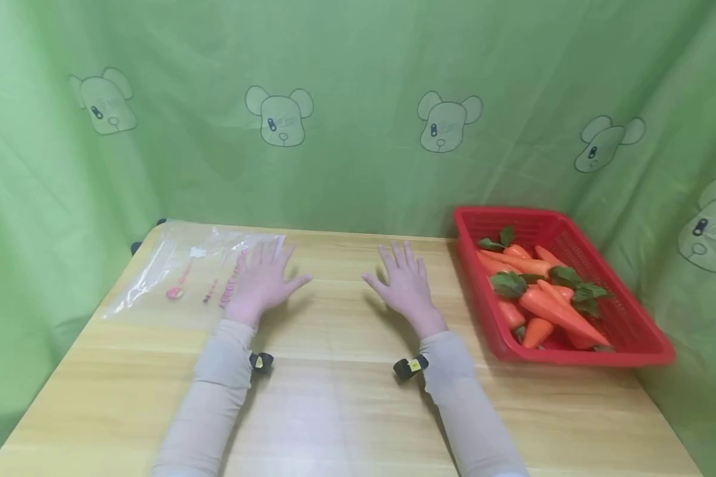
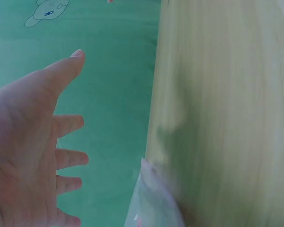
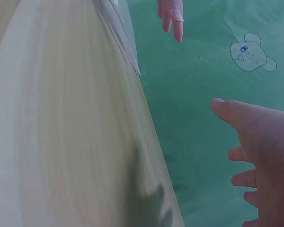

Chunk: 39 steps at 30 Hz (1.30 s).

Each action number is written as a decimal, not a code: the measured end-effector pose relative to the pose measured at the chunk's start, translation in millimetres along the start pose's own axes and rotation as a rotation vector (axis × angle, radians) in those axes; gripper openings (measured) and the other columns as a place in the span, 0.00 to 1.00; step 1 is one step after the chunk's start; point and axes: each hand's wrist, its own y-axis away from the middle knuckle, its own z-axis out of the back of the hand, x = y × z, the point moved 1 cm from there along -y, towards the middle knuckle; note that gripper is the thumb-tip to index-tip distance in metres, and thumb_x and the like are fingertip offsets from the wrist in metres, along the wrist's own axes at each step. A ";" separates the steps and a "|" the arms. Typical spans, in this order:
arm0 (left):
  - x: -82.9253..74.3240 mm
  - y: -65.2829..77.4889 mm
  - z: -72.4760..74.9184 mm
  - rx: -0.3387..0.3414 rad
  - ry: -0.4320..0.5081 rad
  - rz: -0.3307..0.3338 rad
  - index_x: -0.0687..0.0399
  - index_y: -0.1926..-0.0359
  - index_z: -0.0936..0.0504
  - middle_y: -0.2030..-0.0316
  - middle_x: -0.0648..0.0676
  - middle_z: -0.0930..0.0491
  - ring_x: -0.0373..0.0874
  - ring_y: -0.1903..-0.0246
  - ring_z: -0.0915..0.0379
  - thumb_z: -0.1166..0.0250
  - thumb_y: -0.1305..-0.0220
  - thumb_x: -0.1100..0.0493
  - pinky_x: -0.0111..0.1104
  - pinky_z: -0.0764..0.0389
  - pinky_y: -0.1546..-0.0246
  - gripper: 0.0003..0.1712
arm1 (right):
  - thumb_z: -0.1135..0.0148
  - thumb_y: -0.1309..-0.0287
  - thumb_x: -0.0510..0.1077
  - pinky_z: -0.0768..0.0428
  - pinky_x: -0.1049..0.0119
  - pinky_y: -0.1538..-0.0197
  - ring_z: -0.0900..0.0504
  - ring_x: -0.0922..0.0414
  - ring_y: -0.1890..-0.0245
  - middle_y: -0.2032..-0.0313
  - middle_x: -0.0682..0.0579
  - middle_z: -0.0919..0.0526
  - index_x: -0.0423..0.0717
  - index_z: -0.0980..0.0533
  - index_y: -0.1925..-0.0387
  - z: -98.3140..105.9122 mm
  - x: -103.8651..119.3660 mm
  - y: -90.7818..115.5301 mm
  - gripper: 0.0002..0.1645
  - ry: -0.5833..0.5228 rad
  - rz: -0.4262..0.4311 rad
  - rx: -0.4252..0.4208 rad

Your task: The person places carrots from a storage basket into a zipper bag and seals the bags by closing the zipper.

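Observation:
My left hand (image 1: 264, 281) is held over the right part of a clear plastic bag (image 1: 181, 271) with pink printing, its fingers spread and nothing in it. The bag lies flat at the table's far left, and its corner (image 2: 154, 198) shows in the left wrist view. To the right, my right hand (image 1: 407, 285) hovers above the table with straight, spread fingers, holding nothing. A red basket (image 1: 573, 358) stands beyond it on the right. Inside lie several orange carrots (image 1: 557, 311) with green leaves, heaped over one another.
The pale wooden table (image 1: 334, 411) ends at a green curtain (image 1: 358, 179) printed with bear heads, which also hangs along both sides. Each sleeve carries a dark wrist strap device (image 1: 410, 367) near the cuff.

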 end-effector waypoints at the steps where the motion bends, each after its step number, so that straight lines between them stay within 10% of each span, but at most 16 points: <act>1: 1.2 1.0 0.9 0.001 0.004 0.004 0.41 0.23 0.53 0.22 0.52 0.64 0.61 0.24 0.68 0.59 0.41 0.19 0.64 0.67 0.31 0.53 | 0.55 0.37 0.72 0.64 0.40 0.26 0.69 0.45 0.22 0.23 0.45 0.58 0.52 0.49 0.25 -0.4 1.3 0.7 0.48 -0.002 0.002 0.000; 9: 14.2 14.3 8.8 0.001 0.039 0.000 0.35 0.23 0.62 0.23 0.57 0.57 0.66 0.25 0.64 0.53 0.40 0.23 0.67 0.63 0.32 0.52 | 0.54 0.38 0.72 0.60 0.40 0.26 0.62 0.43 0.22 0.24 0.42 0.52 0.50 0.46 0.26 -8.7 13.6 2.1 0.48 -0.009 0.051 -0.006; 23: 35.3 21.9 18.3 -0.003 0.005 -0.042 0.53 0.28 0.40 0.29 0.67 0.42 0.67 0.30 0.48 0.41 0.37 0.37 0.68 0.45 0.37 0.44 | 0.50 0.37 0.68 0.48 0.43 0.26 0.46 0.39 0.26 0.29 0.38 0.39 0.45 0.40 0.29 -19.1 45.0 -13.0 0.45 -0.020 0.213 -0.027; 39: 43.3 16.8 2.4 0.092 0.037 0.082 0.63 0.31 0.38 0.35 0.71 0.33 0.70 0.44 0.29 0.36 0.39 0.43 0.63 0.28 0.48 0.44 | 0.51 0.36 0.68 0.42 0.46 0.27 0.41 0.42 0.27 0.30 0.41 0.36 0.46 0.37 0.30 -45.4 88.0 -30.4 0.43 -0.024 0.307 0.038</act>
